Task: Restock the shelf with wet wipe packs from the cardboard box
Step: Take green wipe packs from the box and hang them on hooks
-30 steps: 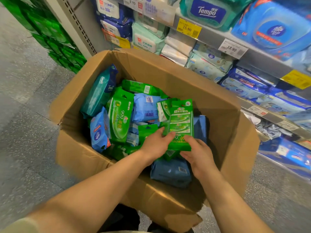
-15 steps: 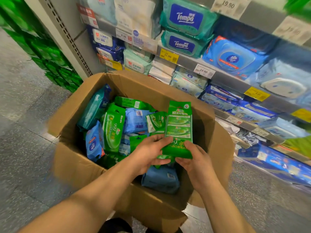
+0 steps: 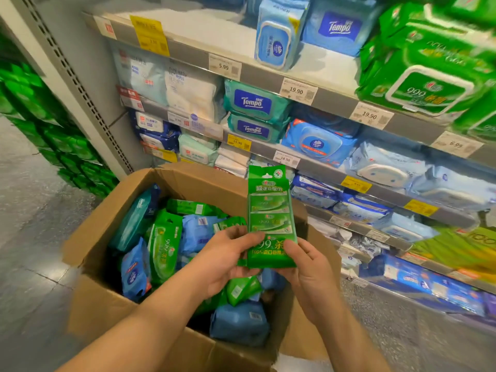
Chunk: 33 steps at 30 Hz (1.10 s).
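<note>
A tall green wet wipe multipack [image 3: 269, 210] stands upright above the open cardboard box [image 3: 107, 210]. My left hand [image 3: 225, 261] pinches its lower left edge and my right hand [image 3: 308, 267] grips its lower right corner, thumb on the front. The box holds several green, blue and teal wipe packs [image 3: 163, 245]. Behind it rise the shelves [image 3: 268, 79], stocked with blue, white and green wipe packs. Large green 999 packs [image 3: 429, 76] sit on the upper right shelf.
Price tags [image 3: 298, 89] line the shelf edges. A grey upright post [image 3: 67, 76] stands at the left, with stacked green packages [image 3: 53, 135] beyond it. Speckled grey floor [image 3: 32, 224] surrounds the box.
Both hands have lifted the green multipack up out of the box. The view has tilted upward, bringing higher shelves into sight.
</note>
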Motion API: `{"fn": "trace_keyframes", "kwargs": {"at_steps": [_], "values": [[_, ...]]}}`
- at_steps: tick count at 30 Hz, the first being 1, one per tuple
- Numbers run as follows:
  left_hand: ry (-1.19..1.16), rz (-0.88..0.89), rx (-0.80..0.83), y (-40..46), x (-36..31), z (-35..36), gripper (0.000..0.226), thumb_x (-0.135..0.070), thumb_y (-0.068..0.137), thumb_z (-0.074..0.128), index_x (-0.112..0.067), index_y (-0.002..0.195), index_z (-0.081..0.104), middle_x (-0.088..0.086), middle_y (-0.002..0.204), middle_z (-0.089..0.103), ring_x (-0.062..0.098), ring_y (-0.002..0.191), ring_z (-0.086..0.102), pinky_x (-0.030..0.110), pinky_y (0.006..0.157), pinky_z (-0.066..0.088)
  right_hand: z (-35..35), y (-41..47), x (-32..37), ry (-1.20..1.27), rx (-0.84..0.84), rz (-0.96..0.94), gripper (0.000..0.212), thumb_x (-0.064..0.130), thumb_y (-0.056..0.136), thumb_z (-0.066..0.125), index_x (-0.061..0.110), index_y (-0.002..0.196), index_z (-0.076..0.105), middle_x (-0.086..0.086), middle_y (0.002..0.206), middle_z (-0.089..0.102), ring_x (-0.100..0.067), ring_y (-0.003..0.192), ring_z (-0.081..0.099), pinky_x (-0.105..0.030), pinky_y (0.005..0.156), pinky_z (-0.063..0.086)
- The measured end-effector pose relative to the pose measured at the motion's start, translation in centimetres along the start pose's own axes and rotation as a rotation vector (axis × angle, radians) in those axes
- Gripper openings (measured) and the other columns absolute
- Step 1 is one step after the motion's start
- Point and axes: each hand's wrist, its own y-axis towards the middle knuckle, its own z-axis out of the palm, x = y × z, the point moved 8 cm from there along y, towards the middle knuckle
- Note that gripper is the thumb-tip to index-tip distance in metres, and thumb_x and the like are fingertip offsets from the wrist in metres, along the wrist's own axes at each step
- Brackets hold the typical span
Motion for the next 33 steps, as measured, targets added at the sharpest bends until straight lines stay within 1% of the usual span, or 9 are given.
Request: {"fn": "trace_keyframes", "kwargs": {"at_steps": [4, 8, 12, 17, 21, 25, 28, 31, 33], "values": [[0.015, 0.072, 0.036, -0.9, -1.9, 1.6, 0.041, -0.02, 0.082, 0.078, -0.009, 0.119, 0.062, 0.016, 0.111, 0.074, 0.022, 0.087, 0.074, 0.037, 0.061, 0.06, -0.2, -0.5, 2.1, 0.006, 0.036, -0.038, 0.053, 0.027, 0.08, 0.078, -0.002, 0.122, 0.065, -0.025, 0.115, 0.072, -0.04, 0.105, 0.07, -0.055, 0.093, 0.057], [0.08, 0.12, 0.048, -1.3, -3.7, 3.0, 0.03, -0.012, 0.092, 0.074, -0.007, 0.118, 0.061, 0.022, 0.125, 0.068, 0.027, 0.091, 0.074, 0.043, 0.068, 0.062, -0.4, -0.8, 3.9, -0.062, 0.052, -0.06, 0.069, 0.037, 0.068, 0.088, 0.004, 0.123, 0.064, -0.023, 0.117, 0.072, -0.039, 0.107, 0.07, -0.062, 0.098, 0.053], [0.125, 0.185, 0.131, -2.1, -5.5, 4.7, 0.024, -0.012, 0.094, 0.07, -0.011, 0.115, 0.06, 0.008, 0.106, 0.077, 0.021, 0.087, 0.074, 0.042, 0.071, 0.057, -0.6, -1.3, 5.9, -0.121, 0.054, -0.096, 0.056, 0.038, 0.075, 0.079, 0.009, 0.121, 0.065, -0.02, 0.119, 0.072, -0.042, 0.111, 0.069, -0.067, 0.096, 0.052], [0.162, 0.232, 0.191, -2.7, -7.6, 6.2, 0.06, -0.021, 0.077, 0.082, -0.005, 0.129, 0.056, 0.014, 0.12, 0.074, 0.027, 0.092, 0.074, 0.039, 0.067, 0.058, -0.5, -1.4, 8.6, -0.149, 0.054, -0.116, 0.046, 0.035, 0.09, 0.075, 0.006, 0.122, 0.06, -0.021, 0.115, 0.072, -0.045, 0.103, 0.07, -0.06, 0.084, 0.056], [0.222, 0.277, 0.219, -3.2, -9.0, 7.5, 0.043, -0.016, 0.084, 0.079, -0.012, 0.121, 0.057, 0.006, 0.111, 0.078, 0.021, 0.087, 0.075, 0.037, 0.069, 0.057, 0.1, -1.4, 10.5, -0.15, 0.086, -0.148, 0.049, 0.037, 0.086, 0.065, 0.006, 0.124, 0.059, -0.019, 0.114, 0.073, -0.04, 0.096, 0.073, -0.053, 0.076, 0.058], [0.276, 0.303, 0.234, -3.6, -9.9, 8.7, 0.031, -0.007, 0.098, 0.064, -0.013, 0.127, 0.056, 0.005, 0.117, 0.077, 0.022, 0.089, 0.074, 0.032, 0.063, 0.055, -0.4, -1.4, 11.7, -0.127, 0.056, -0.173, 0.051, 0.036, 0.081, 0.068, 0.004, 0.12, 0.059, -0.022, 0.111, 0.073, -0.04, 0.092, 0.072, -0.049, 0.072, 0.058], [0.299, 0.324, 0.244, -3.7, -10.8, 9.6, 0.032, -0.009, 0.1, 0.063, -0.016, 0.13, 0.055, 0.002, 0.119, 0.076, 0.027, 0.094, 0.074, 0.036, 0.067, 0.057, -0.7, -1.5, 12.7, -0.111, 0.06, -0.195, 0.048, 0.033, 0.083, 0.068, 0.007, 0.122, 0.062, -0.02, 0.112, 0.074, -0.041, 0.098, 0.073, -0.047, 0.074, 0.059], [0.283, 0.339, 0.24, -3.5, -11.9, 10.5, 0.029, -0.012, 0.098, 0.068, -0.014, 0.125, 0.057, 0.006, 0.106, 0.076, 0.03, 0.081, 0.066, 0.041, 0.06, 0.052, -0.6, -1.5, 14.0, -0.11, 0.111, -0.229, 0.041, 0.029, 0.09, 0.066, 0.007, 0.124, 0.064, -0.019, 0.113, 0.074, -0.038, 0.103, 0.073, -0.049, 0.079, 0.06], [0.269, 0.34, 0.256, -3.7, -12.6, 11.5, 0.033, -0.011, 0.097, 0.07, -0.013, 0.127, 0.057, 0.008, 0.109, 0.076, 0.029, 0.076, 0.068, 0.036, 0.056, 0.052, -0.7, -1.3, 14.9, -0.126, 0.109, -0.258, 0.047, 0.037, 0.089, 0.074, 0.01, 0.126, 0.064, -0.017, 0.115, 0.075, -0.039, 0.106, 0.072, -0.054, 0.085, 0.059]]}}
